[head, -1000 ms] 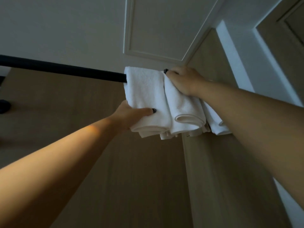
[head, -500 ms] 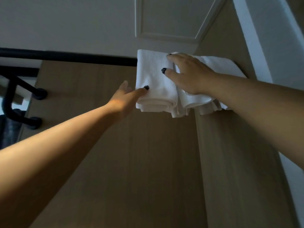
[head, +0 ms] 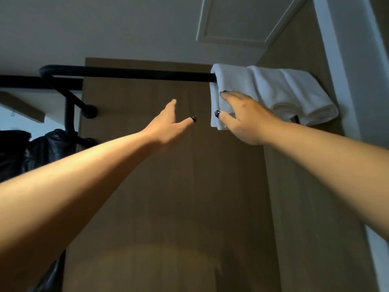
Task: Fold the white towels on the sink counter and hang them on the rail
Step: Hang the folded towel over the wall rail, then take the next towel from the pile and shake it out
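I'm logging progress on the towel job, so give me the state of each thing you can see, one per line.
white towels: folded, draped over the rail at its right end.
rail: bare left of the towels.
left hand: open, in the air, touching nothing.
right hand: open, fingers spread against the leftmost towel's front.
black bags: hanging at lower left.

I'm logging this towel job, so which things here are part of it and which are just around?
Part of the job: white towels draped over the black rail; right hand touching them; left hand open, apart.

Just around: black bags, ceiling hatch.
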The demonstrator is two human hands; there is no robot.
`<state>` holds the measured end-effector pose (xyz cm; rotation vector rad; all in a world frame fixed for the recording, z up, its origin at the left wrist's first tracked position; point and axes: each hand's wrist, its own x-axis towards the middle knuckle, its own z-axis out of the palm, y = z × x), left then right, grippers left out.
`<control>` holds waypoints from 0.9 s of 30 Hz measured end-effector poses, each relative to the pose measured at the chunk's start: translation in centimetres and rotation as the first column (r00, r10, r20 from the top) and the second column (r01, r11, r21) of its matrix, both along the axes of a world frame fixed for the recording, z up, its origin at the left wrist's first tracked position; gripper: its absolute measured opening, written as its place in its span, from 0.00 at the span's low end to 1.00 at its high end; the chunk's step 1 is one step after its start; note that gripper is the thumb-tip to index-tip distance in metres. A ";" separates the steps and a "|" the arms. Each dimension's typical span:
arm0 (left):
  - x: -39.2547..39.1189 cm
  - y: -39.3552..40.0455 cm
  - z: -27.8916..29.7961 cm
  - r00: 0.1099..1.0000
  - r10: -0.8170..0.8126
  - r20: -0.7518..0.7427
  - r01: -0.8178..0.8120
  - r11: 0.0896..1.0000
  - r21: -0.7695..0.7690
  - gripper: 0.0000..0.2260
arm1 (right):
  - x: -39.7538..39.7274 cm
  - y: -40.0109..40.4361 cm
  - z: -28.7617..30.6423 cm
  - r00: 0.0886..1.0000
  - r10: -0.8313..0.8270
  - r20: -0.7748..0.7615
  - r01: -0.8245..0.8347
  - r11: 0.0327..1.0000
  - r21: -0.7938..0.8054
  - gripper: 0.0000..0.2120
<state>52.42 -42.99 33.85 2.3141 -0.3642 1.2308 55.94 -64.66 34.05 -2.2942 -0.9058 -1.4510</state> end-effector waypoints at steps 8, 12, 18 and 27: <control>-5.2 5.1 -6.6 0.983 0.099 -0.155 -0.075 0.985 0.154 0.35 | -6.8 2.4 -6.6 0.983 -0.106 -0.153 0.095 0.992 -0.079 0.31; -7.4 5.8 -9.5 0.965 0.130 -0.227 -0.079 0.972 0.223 0.36 | -9.3 3.0 -9.1 0.973 -0.102 -0.208 0.084 0.992 -0.094 0.31; -11.0 6.5 -13.5 0.948 0.156 -0.278 -0.082 0.962 0.259 0.36 | -11.5 3.6 -13.5 0.949 -0.061 -0.310 0.030 0.994 -0.106 0.32; -17.3 6.3 -22.2 0.899 0.139 -0.416 -0.027 0.964 0.263 0.35 | -14.5 1.4 -20.6 0.880 0.001 -0.475 -0.044 0.996 -0.079 0.32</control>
